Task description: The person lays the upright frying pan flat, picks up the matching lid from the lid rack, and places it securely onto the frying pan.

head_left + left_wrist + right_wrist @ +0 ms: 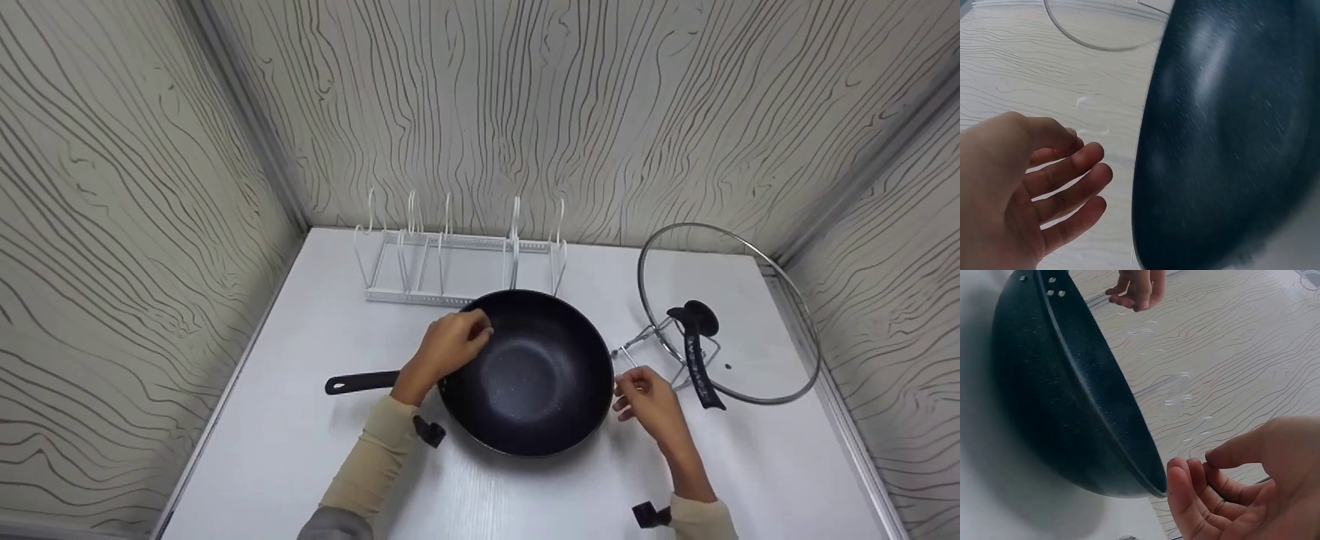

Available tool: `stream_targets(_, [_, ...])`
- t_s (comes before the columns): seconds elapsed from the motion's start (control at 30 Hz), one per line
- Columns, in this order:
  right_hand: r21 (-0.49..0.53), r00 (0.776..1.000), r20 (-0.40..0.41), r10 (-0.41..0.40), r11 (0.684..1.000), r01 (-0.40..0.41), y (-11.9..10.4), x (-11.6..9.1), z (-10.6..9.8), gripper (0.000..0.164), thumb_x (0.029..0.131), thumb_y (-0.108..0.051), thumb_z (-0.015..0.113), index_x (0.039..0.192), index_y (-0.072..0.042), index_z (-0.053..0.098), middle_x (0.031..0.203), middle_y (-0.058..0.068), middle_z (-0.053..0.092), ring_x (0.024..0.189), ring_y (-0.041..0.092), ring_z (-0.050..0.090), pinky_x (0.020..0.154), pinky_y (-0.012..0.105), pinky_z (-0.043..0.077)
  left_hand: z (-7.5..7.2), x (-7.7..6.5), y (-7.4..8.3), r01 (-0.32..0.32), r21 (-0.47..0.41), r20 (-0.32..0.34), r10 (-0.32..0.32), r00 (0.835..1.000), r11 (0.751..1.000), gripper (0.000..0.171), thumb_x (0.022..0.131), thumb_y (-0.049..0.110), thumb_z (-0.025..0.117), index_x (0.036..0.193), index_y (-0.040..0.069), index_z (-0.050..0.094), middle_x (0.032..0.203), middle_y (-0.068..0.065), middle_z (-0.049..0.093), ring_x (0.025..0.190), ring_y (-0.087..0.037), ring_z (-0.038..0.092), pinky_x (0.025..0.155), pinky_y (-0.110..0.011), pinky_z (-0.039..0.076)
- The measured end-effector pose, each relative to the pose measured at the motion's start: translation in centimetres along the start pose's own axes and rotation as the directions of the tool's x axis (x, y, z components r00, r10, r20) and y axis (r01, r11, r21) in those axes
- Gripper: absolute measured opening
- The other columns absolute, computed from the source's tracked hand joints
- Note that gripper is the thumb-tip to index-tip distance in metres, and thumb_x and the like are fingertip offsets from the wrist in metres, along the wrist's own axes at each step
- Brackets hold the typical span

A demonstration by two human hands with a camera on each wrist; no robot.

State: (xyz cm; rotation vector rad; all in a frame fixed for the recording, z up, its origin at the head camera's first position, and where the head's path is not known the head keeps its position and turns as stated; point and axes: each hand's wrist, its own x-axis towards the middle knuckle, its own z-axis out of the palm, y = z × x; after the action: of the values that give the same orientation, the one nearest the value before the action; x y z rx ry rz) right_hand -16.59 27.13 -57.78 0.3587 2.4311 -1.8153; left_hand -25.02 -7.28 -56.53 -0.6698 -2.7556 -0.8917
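A dark wok with a long handle (364,382) stands upright on the white table; its black inside (525,375) faces up. My left hand (450,341) hovers over the wok's left side with loosely bent fingers and holds nothing. In the left wrist view that hand (1053,180) is apart from the wok (1219,135). Close to the right rim is my right hand (649,405), its fingers relaxed and nothing gripped. From the right wrist, this hand (1241,486) appears just beside the wok's rim (1098,410); whether a fingertip touches it, I cannot tell.
Behind the wok stands a white wire rack (412,298) with several upright loops. To the right, a glass lid (757,330) with a black handle (697,360) leans tilted on a small wire stand (637,337). Wood-patterned walls (480,112) enclose the table (247,450).
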Motion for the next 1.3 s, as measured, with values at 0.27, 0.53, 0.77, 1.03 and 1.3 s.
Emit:
stream_targets(0.27, [-0.017,0.997,-0.047,-0.058,0.998,0.057,-1.5,0.7,-0.8,0.009,0.106,-0.001,0.057,0.108,0.007,0.057,0.083,0.002,0.068,0.066,0.012,0.070,0.060,0.027,0.062,1.6,3.2,2.2,-0.055,-0.066,0.006,0.056,0.998,0.996,0.013,0.105,0.025,0.068,0.107,0.015,0.076,0.095,-0.001,0.078,0.081,-0.017,0.071,0.074,-0.037,0.058])
stream_targets(0.53, [-0.041,0.994,-0.047,-0.095,0.995,0.093,-2.4,1.2,-1.5,0.010,0.106,0.000,0.054,0.111,0.008,0.055,0.090,0.007,0.070,0.065,0.008,0.069,0.061,0.025,0.061,3.5,5.7,4.1,-0.085,-0.150,0.021,0.089,0.996,0.985,0.014,0.106,0.023,0.066,0.107,0.014,0.076,0.092,0.002,0.078,0.080,-0.012,0.072,0.076,-0.032,0.059])
stream_targets(0.77, [-0.105,0.992,-0.066,-0.111,0.989,0.104,-3.3,1.5,-2.2,0.013,0.107,-0.001,0.053,0.114,0.008,0.056,0.091,0.005,0.070,0.067,0.006,0.070,0.062,0.024,0.061,5.4,7.4,5.6,-0.085,-0.255,0.044,0.099,0.994,0.963,0.015,0.108,0.022,0.065,0.108,0.011,0.075,0.090,0.001,0.079,0.080,-0.009,0.072,0.079,-0.025,0.057])
stream_targets(1.03, [-0.167,0.975,-0.099,-0.197,0.970,0.179,-3.9,1.7,-2.9,0.012,0.105,0.000,0.054,0.114,0.008,0.060,0.091,0.006,0.072,0.069,0.002,0.069,0.062,0.022,0.061,8.2,8.3,7.5,-0.093,-0.358,0.033,0.112,0.993,0.929,0.015,0.108,0.017,0.063,0.109,0.007,0.075,0.095,-0.002,0.081,0.084,-0.005,0.073,0.077,-0.014,0.052])
stream_targets(1.3, [-0.256,0.957,-0.114,-0.265,0.939,0.229,-4.6,1.9,-3.4,0.019,0.105,0.001,0.052,0.118,0.007,0.064,0.108,0.026,0.073,0.072,-0.008,0.065,0.064,0.016,0.058,10.3,9.1,9.4,-0.074,-0.432,0.042,0.102,0.994,0.899,0.015,0.107,0.014,0.064,0.111,0.006,0.075,0.099,-0.004,0.081,0.089,-0.004,0.073,0.082,-0.013,0.053])
